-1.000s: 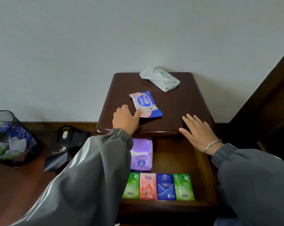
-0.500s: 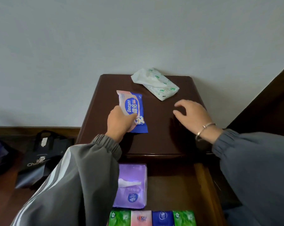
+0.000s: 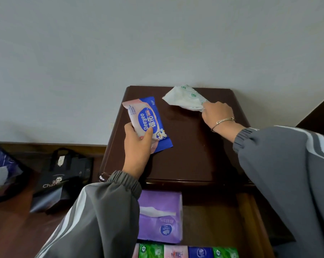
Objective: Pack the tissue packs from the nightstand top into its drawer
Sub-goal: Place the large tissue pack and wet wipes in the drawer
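1. My left hand grips the blue-pink pack by its near end, over the nightstand top at 9 o'clock.
2. My right hand pinches the right end of the white-green pack, at 12–1 o'clock near the back edge.
3. The drawer is open at 6 o'clock, with the purple pack at its left and a row of small packs along the front.

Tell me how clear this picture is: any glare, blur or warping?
Head view: soft, even light, only a faint sheen on the nightstand top; print on the blue pack in the left hand reads sharp; the white pack pinched by the right hand looks slightly soft; the wide lens stretches both sleeves.
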A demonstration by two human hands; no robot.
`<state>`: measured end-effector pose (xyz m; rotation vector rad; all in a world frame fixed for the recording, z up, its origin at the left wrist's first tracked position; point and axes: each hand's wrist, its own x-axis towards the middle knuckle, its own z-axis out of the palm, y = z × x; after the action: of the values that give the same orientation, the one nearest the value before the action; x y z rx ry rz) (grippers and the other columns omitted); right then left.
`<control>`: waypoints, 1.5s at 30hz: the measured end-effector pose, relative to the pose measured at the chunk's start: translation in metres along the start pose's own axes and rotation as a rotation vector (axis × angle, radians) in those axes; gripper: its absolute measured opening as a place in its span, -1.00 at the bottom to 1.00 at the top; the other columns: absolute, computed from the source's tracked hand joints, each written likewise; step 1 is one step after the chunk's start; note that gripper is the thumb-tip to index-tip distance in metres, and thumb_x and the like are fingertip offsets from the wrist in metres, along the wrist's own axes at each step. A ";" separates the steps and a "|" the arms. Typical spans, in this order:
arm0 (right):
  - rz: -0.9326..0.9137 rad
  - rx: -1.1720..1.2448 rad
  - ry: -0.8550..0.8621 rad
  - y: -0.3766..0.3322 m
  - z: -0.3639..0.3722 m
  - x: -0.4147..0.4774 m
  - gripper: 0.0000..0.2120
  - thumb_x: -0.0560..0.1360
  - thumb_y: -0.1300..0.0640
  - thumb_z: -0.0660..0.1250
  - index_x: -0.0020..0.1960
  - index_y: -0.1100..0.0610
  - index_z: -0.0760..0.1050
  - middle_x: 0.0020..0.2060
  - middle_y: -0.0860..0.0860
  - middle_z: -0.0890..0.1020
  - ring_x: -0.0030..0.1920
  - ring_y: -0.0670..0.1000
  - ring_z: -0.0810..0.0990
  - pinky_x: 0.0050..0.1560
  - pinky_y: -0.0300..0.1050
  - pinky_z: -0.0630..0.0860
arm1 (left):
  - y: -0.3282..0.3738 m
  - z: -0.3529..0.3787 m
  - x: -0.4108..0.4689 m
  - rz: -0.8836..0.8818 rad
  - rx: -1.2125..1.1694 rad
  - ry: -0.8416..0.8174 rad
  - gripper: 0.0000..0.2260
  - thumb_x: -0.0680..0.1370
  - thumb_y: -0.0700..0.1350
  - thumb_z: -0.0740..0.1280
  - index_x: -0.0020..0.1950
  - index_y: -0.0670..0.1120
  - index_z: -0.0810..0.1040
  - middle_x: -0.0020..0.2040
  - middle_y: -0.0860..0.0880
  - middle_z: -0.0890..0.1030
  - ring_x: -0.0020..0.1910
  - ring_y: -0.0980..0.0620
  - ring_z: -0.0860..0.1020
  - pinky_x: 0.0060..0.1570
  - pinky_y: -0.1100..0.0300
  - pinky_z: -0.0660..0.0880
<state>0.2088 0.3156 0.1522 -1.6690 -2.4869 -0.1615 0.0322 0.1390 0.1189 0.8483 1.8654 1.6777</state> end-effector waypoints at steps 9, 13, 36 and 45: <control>-0.067 0.242 0.176 -0.028 -0.064 -0.160 -0.79 0.51 0.08 0.15 0.08 0.06 0.49 -0.24 0.21 0.63 -0.20 0.33 0.57 -0.30 -0.04 0.28 | 0.023 0.016 -0.071 -0.254 -0.310 -0.132 -0.81 0.57 -0.19 0.28 0.11 -0.02 0.34 0.08 -0.05 0.58 0.02 0.01 0.62 -0.10 0.14 0.58; -0.124 0.176 0.095 -0.045 -0.081 -0.219 -0.77 0.54 0.06 0.13 0.14 0.04 0.45 -0.12 0.16 0.65 -0.12 0.27 0.61 -0.25 -0.04 0.40 | 0.046 0.018 -0.122 -0.331 -0.497 -0.345 -0.63 0.60 0.03 0.24 0.35 -0.07 0.33 0.19 -0.13 0.60 0.12 -0.08 0.62 0.06 0.01 0.58; 0.489 1.806 -0.583 -0.014 -0.085 -0.367 -0.78 0.58 0.08 0.22 0.19 0.04 0.50 0.04 0.08 0.68 0.08 0.10 0.65 0.19 0.21 0.50 | 0.055 -0.030 -0.246 -0.541 -0.364 -0.649 -0.71 0.56 -0.19 0.31 0.29 -0.14 0.48 0.10 -0.18 0.66 0.05 -0.18 0.65 -0.09 -0.03 0.62; 0.843 1.839 -0.635 0.000 -0.056 -0.387 -0.78 0.54 0.26 0.25 0.16 0.28 0.51 -0.02 0.26 0.66 0.01 0.24 0.65 0.08 0.18 0.56 | 0.037 -0.017 -0.267 -0.675 -0.027 -0.732 -0.81 0.60 -0.15 0.26 0.17 -0.17 0.56 0.11 -0.18 0.65 0.03 -0.08 0.64 0.03 0.11 0.57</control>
<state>0.3568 -0.0457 0.1390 -1.4060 -0.7342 2.0869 0.2077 -0.0642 0.1448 0.5985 1.3753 0.8169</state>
